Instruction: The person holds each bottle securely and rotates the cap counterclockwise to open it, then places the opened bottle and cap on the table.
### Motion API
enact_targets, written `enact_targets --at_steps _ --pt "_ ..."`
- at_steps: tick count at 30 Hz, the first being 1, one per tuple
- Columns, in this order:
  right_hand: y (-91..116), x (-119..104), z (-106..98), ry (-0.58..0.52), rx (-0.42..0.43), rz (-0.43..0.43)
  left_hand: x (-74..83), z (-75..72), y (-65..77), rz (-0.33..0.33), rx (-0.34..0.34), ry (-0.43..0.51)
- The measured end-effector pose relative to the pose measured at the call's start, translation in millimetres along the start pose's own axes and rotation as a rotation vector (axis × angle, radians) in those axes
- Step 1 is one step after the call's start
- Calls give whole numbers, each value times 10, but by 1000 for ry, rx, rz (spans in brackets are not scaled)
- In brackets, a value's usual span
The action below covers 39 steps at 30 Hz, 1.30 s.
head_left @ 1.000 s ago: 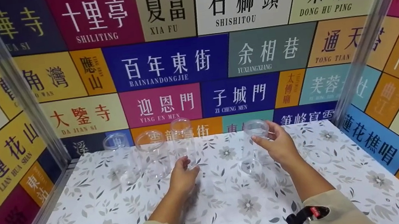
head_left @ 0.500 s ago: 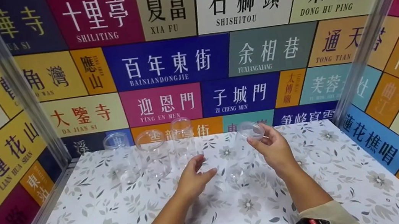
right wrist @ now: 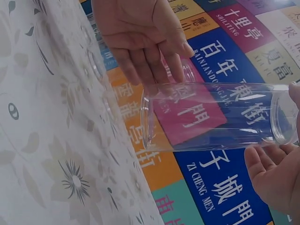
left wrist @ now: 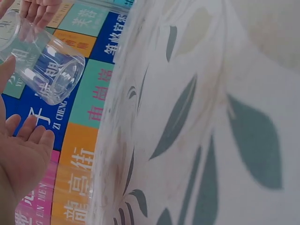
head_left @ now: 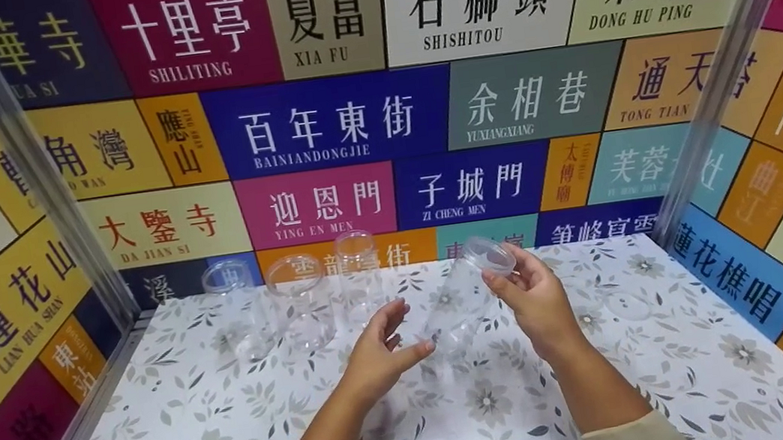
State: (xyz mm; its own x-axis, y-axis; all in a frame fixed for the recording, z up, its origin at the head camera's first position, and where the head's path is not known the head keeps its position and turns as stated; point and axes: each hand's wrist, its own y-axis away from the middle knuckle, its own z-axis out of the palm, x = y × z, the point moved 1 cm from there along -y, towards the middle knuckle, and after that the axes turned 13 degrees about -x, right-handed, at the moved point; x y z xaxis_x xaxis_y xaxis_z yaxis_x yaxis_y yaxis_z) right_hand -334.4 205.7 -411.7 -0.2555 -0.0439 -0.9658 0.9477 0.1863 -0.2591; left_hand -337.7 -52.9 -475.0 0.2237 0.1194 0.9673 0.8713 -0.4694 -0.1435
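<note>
A clear, straight-sided plastic jar is tilted above the table, its thick-rimmed end up to the right and its base down to the left. My right hand grips it near the rimmed end, thumb on the near side. My left hand is beside the base with its fingers spread and slightly bent, holding nothing. In the right wrist view, the left fingertips overlap the base end of the jar. The left wrist view shows the left palm turned up below the jar.
Three more clear jars stand upright at the back left: one at the far left, a wide one and a slim one. A faint clear disc lies at the right. A wall of coloured sign panels rises behind the patterned tabletop.
The jar has gone from nearly upright to tilted, its base swinging left and upward in my right hand. My left hand has moved right, from by the slim jar toward the held jar's base.
</note>
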Motion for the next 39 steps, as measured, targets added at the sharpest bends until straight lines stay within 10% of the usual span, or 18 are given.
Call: enact_targets --at_steps 39 --pt "226 -186 263 -56 -102 -39 111 62 212 57 -60 -50"
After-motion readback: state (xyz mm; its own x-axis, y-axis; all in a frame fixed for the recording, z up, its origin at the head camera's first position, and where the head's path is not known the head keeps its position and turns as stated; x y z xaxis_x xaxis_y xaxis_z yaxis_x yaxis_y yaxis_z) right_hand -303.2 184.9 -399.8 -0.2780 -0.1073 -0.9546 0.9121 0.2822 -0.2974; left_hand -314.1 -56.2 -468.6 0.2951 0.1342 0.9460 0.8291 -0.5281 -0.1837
